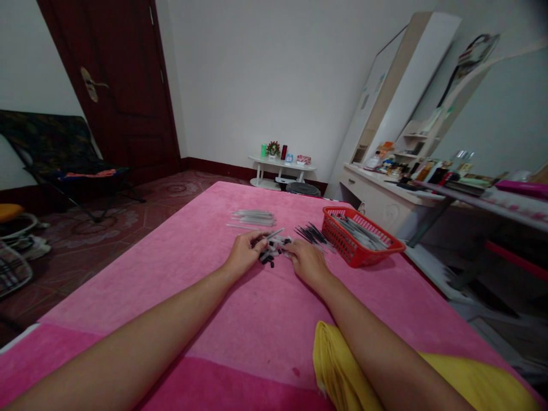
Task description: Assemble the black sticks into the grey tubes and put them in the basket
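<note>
Pinched between the thumb and fingers of my left hand (245, 252) is a slim grey-white pen barrel (275, 233), its end pointing to the right. My right hand (309, 262) reaches into a small pile of black and clear pen caps (269, 258), fingertips drawn together; what they grip is too small to make out. Beyond my left hand lies a bundle of pale pen barrels (253, 217), side by side. Thin black refills (311, 233) are spread out just beyond my right hand, beside the basket.
A red plastic basket (356, 255) with several grey pens stands at the right of the pink-covered table (240, 319). Yellow cloth (336, 365) lies under my right forearm. A dressing table (385, 197) is at the right, a folding chair (64, 151) at the left.
</note>
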The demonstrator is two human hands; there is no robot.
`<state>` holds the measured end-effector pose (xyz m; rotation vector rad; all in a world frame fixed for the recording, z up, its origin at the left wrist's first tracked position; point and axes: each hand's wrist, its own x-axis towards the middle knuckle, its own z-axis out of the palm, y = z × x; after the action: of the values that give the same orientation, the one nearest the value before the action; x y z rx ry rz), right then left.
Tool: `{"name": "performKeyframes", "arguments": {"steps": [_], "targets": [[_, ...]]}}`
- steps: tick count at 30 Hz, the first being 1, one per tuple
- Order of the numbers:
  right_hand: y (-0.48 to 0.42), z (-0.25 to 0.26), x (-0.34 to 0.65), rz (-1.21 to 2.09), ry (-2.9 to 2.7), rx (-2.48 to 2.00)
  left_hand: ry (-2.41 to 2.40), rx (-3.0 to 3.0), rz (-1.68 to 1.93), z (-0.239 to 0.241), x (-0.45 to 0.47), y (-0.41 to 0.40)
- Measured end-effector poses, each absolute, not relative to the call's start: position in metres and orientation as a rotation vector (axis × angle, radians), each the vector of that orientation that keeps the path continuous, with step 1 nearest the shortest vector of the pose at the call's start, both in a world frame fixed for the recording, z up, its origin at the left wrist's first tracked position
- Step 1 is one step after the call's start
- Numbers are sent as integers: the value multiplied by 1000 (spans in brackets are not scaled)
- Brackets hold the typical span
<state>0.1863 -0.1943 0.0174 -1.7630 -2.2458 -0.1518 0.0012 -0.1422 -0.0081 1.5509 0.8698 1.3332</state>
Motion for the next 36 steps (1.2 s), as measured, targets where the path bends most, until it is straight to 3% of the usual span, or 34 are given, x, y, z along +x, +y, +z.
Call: {"name": "performKeyframes", "arguments": {"steps": [6, 11, 16, 36], "targets": [[-188, 15, 189, 15, -2066, -1618, 870, 1561, 1336, -10, 1, -141], [-175, 17, 201, 591, -1282, -1263, 826, 1603, 1264, -8, 1, -144], [-173, 16, 201, 985, -949, -1036, 822, 1655, 1254, -6, 3, -148], [-177, 15, 191, 922, -946, -963, 716, 1758, 1162, -4, 1, -150]]}}
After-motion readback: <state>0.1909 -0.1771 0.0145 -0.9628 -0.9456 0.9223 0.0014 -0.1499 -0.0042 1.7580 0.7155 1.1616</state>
